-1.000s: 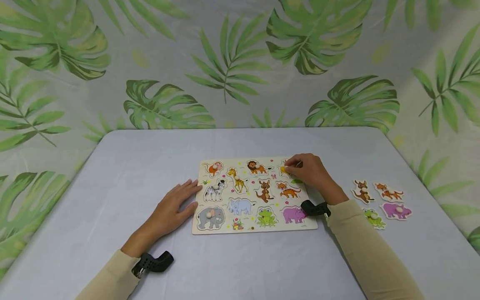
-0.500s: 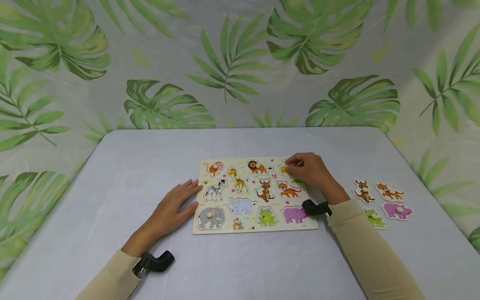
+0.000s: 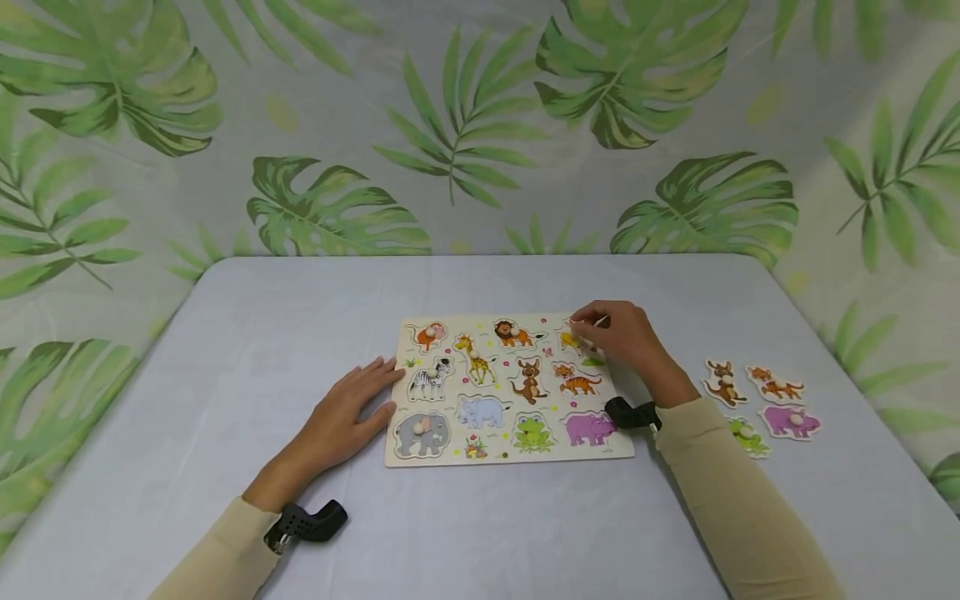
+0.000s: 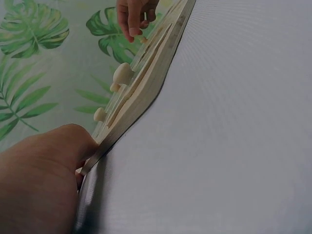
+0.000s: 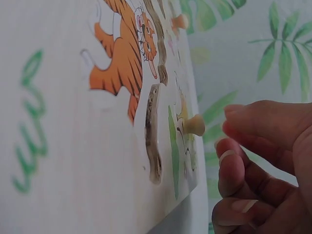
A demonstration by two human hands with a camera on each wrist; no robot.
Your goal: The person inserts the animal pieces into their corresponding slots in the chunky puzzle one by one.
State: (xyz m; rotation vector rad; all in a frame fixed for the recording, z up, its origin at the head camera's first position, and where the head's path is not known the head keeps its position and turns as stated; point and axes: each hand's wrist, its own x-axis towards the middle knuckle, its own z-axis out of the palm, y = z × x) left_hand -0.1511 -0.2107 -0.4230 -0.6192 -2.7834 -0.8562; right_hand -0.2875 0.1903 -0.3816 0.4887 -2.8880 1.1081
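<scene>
A wooden peg puzzle board (image 3: 551,458) with animal pictures lies on the table. My left hand (image 3: 348,417) rests against its left edge, fingers straight and spread. In the left wrist view, the left thumb (image 4: 73,146) touches the board's rim. Over the far right corner is my right hand (image 3: 622,333), with a yellow animal piece (image 3: 572,342) seated in its slot below. The right wrist view shows that piece's knob (image 5: 196,126) standing free, a small gap from the loosely bent right fingers (image 5: 234,168), which hold nothing.
Right of the board lie loose knobbed pieces: a kangaroo (image 3: 725,383), a tiger (image 3: 776,386), a frog (image 3: 748,438) and a purple hippo (image 3: 791,422). Elephant (image 3: 435,437), lion (image 3: 510,333) and other animals sit on the board. A leaf-print cloth (image 3: 465,125) hangs behind the table.
My right hand has let go of the yellow animal piece's knob and risen slightly away, showing more of the piece. The left hand stays where it was.
</scene>
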